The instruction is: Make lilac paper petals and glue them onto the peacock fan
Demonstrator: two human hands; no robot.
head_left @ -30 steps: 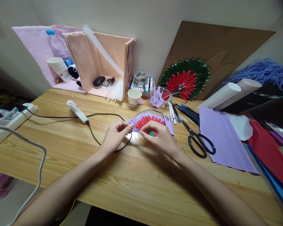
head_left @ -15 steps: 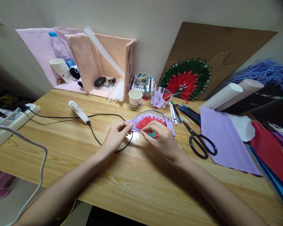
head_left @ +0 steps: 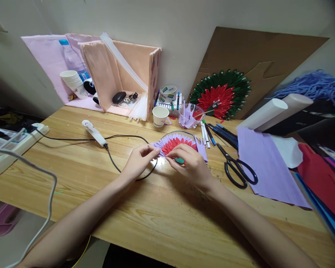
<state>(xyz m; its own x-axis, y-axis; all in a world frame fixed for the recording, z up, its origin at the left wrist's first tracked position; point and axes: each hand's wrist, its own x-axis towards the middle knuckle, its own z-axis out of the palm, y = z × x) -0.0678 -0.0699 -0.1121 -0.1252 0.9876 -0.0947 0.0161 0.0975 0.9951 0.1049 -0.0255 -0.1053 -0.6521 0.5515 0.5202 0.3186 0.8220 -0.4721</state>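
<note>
Notes, with the paper cup as marker. Petalled paper piece, purple around red, sits on my side of the cup, slightly right. My left hand pinches its left edge, thumb against fingers. My right hand grips its near edge, thumb to forefinger. White corded tool: left of cup. Scissors: right of cup, nearer me. Purple sheet: farther right.

A craft corner, perhaps in a home, as shown by the wooden counter bearing scissors at four o'clock, a red-and-green flower at two, and a power strip at nine.
</note>
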